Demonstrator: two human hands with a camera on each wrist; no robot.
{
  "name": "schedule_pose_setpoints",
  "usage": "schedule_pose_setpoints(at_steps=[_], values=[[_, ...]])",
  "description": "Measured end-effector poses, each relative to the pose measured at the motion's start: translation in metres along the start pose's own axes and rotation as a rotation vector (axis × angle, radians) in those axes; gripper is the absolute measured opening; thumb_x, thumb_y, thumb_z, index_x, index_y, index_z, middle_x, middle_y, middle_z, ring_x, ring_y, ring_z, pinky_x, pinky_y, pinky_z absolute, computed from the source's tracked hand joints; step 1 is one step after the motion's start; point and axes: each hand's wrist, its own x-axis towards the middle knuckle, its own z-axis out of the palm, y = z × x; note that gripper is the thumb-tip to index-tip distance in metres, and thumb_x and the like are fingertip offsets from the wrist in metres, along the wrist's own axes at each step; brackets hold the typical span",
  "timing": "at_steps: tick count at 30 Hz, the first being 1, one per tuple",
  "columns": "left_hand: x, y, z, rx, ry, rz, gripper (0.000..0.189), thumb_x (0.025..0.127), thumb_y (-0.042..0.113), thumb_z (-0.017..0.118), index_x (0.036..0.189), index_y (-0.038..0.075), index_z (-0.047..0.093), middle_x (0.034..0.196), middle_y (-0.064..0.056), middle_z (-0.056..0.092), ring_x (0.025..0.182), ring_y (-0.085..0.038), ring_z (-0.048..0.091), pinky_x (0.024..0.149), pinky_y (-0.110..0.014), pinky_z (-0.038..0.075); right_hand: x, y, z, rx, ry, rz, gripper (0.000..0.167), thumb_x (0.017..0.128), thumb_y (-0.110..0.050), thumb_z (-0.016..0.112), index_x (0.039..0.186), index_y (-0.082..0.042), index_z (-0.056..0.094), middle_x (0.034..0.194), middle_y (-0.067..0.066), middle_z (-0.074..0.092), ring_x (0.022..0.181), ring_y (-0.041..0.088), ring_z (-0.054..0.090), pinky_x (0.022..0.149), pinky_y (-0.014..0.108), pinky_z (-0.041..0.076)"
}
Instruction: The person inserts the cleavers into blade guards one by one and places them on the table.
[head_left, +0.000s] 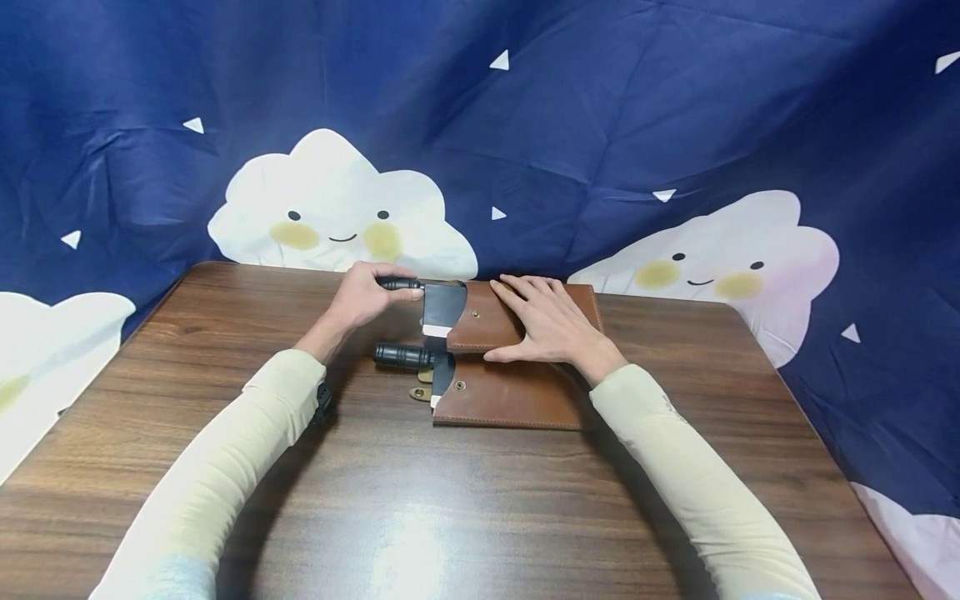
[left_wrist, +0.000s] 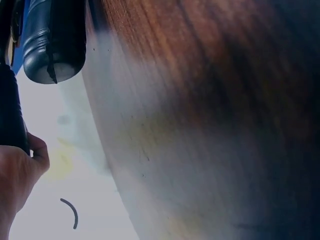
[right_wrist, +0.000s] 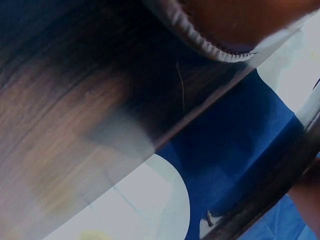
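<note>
Two cleavers with black handles sit partway inside brown leather sheaths. My left hand (head_left: 369, 293) grips the handle (head_left: 399, 283) of the far cleaver (head_left: 444, 307), whose blade shows at the sheath's mouth. Over the far sheath (head_left: 480, 329) my right hand (head_left: 551, 321) is spread, holding it between fingers at its far edge and thumb at its near edge. Closer in lies the near sheath (head_left: 510, 400), with the other cleaver's handle (head_left: 405, 356) sticking out to the left. In the left wrist view, my left hand (left_wrist: 20, 172) curls around a black handle (left_wrist: 11, 112).
Strap ends with metal snaps (head_left: 420, 393) poke out left of the near sheath. Everything is on a brown wooden table (head_left: 345, 500) with rounded far corners. Directly behind its far edge hangs a dark blue curtain (head_left: 540, 125) printed with white clouds.
</note>
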Motion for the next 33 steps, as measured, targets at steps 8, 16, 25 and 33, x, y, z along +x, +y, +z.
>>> schedule_pose_setpoints(at_steps=[8, 16, 25, 33], values=[[-0.001, -0.002, 0.000, 0.004, 0.000, 0.002, 0.042, 0.081, 0.024, 0.088, 0.115, 0.003, 0.076, 0.112, -0.015, 0.074, 0.104, -0.027, 0.065, 0.091, -0.036, 0.049, 0.000, -0.002, 0.000, 0.007, -0.012, 0.003, 0.118, 0.071, -0.089, 0.059, 0.158, -0.012, 0.037, 0.157, 0.014, 0.040, 0.137, 0.038, 0.039, 0.109, 0.053, 0.028], [-0.002, -0.002, 0.006, -0.011, -0.003, 0.000, 0.037, 0.081, 0.023, 0.088, 0.111, 0.003, 0.077, 0.107, -0.014, 0.074, 0.097, -0.023, 0.065, 0.084, -0.030, 0.051, 0.000, -0.006, 0.003, 0.031, -0.019, 0.001, 0.119, 0.071, -0.090, 0.059, 0.158, -0.012, 0.036, 0.158, 0.014, 0.038, 0.138, 0.037, 0.038, 0.111, 0.054, 0.027], [-0.003, 0.001, 0.008, -0.004, -0.006, 0.009, 0.036, 0.082, 0.024, 0.088, 0.111, 0.004, 0.077, 0.103, -0.012, 0.074, 0.093, -0.021, 0.064, 0.082, -0.029, 0.051, 0.001, -0.007, 0.003, 0.017, -0.019, 0.008, 0.120, 0.070, -0.092, 0.056, 0.158, -0.013, 0.036, 0.157, 0.014, 0.039, 0.138, 0.036, 0.038, 0.110, 0.054, 0.028], [-0.002, 0.003, 0.010, 0.009, -0.003, 0.018, 0.034, 0.081, 0.023, 0.088, 0.109, 0.005, 0.077, 0.101, -0.011, 0.074, 0.091, -0.022, 0.065, 0.081, -0.032, 0.050, 0.004, -0.009, 0.004, 0.024, -0.010, 0.005, 0.120, 0.069, -0.092, 0.057, 0.158, -0.013, 0.037, 0.156, 0.013, 0.040, 0.136, 0.036, 0.039, 0.108, 0.053, 0.028]])
